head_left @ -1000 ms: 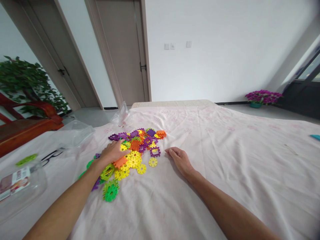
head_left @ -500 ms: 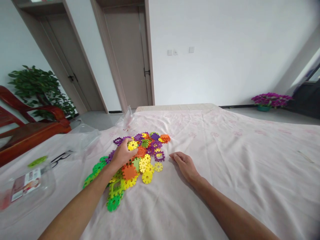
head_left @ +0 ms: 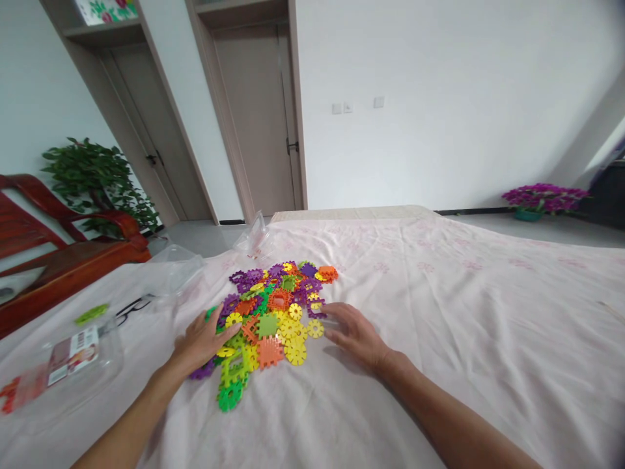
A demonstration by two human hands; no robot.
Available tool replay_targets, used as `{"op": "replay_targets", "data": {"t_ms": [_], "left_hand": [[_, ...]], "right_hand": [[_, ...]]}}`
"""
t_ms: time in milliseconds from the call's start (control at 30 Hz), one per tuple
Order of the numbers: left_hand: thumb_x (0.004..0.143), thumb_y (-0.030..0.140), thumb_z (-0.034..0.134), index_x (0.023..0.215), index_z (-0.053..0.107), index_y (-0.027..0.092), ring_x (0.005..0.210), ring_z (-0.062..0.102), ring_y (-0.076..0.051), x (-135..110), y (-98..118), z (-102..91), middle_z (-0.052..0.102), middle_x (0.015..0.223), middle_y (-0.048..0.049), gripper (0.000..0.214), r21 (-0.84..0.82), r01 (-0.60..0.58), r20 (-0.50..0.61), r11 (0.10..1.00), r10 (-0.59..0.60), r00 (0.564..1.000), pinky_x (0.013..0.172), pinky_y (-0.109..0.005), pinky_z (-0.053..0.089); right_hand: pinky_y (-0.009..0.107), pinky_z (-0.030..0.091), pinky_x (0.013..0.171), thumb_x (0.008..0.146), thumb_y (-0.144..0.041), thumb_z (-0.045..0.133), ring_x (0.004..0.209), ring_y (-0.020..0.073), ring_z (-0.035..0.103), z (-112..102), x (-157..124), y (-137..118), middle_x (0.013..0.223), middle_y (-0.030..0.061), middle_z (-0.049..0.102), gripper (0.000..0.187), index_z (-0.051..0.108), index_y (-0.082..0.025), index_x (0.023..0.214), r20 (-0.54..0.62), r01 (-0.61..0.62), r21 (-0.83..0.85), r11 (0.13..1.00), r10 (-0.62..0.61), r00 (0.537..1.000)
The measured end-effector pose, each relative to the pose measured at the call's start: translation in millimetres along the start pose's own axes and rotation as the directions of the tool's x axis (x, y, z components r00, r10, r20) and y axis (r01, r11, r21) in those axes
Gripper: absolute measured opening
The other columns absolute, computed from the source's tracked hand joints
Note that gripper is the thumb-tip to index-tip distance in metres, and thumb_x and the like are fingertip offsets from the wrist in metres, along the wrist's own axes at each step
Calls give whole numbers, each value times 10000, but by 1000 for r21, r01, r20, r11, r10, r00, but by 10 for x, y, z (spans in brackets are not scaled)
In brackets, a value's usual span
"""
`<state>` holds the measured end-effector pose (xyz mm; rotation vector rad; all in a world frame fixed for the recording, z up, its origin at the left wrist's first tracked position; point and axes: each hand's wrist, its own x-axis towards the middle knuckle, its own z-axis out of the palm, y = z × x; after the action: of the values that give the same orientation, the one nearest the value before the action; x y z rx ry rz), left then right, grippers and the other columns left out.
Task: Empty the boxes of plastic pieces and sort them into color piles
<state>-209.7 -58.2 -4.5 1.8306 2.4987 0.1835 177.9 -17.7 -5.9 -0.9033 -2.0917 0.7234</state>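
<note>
L hand [head_left: 200, 339] is held open, thumb & fingers spread, over L side of pile of plastic pcs [head_left: 269, 326]; 1 yellow disc [head_left: 234, 319] is framed btwn thumb & fingers, contact can't be told. R hand [head_left: 359, 335] is held open too, fingertips set at pile's R side, nr 1 purple frame [head_left: 317, 316]. Pile is spread on cloth-covered table [head_left: 415, 312], well short of far edge. Twd L edge, black glasses [head_left: 131, 307] & labeled clear container [head_left: 112, 355] are placed.
</note>
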Motion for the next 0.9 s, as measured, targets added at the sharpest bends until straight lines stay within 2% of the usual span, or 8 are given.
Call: {"op": "replay_targets", "data": {"t_ms": [100,200,367,533,633,733,800,900], "left_hand": [[884,670,316,1472,367,262,1313,450,-353,-64,146,66,428,1482,-150,718,22,-22,-40,1000,22,999,1015,-509,382],[910,566,361,1441,419,269,1250,486,-345,-108,312,73,452,1456,-130,612,62,-62,-106,996,68,992,980,-490,409],[907,505,429,1406,474,227,1196,523,-326,-109,478,29,474,1384,-149,573,-57,-107,-170,993,96,981,980,-450,424],[926,522,384,1344,531,198,1234,522,-281,-34,582,44,500,1313,-141,549,-338,-164,-203,927,98,974,1057,-418,386],[902,581,401,1262,588,210,1223,534,-257,-3,685,80,544,1275,-118,550,-575,-121,-141,809,48,989,1057,-389,391],[884,579,451,1240,594,201,1255,504,-241,-23,852,83,583,1270,-109,538,-756,-109,-107,645,41,993,1087,-365,353],[876,587,475,1244,581,193,1276,487,-234,-61,985,46,585,1296,-107,549,-848,-87,-80,523,35,996,1105,-359,328],[866,595,509,1224,589,206,1293,480,-235,-106,1171,-62,573,1347,-93,535,-935,-27,-9,355,51,999,1116,-369,321]], "right_hand": [[478,324,1101,796,-564,667,1285,308,479,36,-22,-100,1421,106,527,682,524,-262,1391,175,142,-224,964,-103,979],[498,277,1133,791,-629,642,1341,318,414,93,-37,-138,1496,130,436,821,419,-221,1468,267,174,-361,916,-77,961],[496,265,1143,898,-593,528,1403,317,314,299,19,-235,1538,137,366,724,370,-210,1491,268,115,-486,866,23,963],[516,347,1083,824,-528,676,1303,352,400,582,260,-428,1451,169,457,842,324,-185,1507,266,97,-536,839,59,962],[473,424,1015,797,-432,731,1189,344,478,695,406,-461,1329,172,554,869,312,-161,1508,242,84,-520,850,52,969],[423,454,980,808,-297,710,1152,318,509,755,491,-400,1281,159,587,799,325,-159,1494,171,31,-450,892,52,984],[397,450,980,797,-202,675,1148,292,530,778,533,-335,1265,148,599,705,395,-165,1444,104,-6,-358,934,46,994],[355,478,903,726,-128,660,1032,254,600,806,624,-265,1130,97,665,523,563,-188,1236,0,-107,-173,979,109,994]]}}
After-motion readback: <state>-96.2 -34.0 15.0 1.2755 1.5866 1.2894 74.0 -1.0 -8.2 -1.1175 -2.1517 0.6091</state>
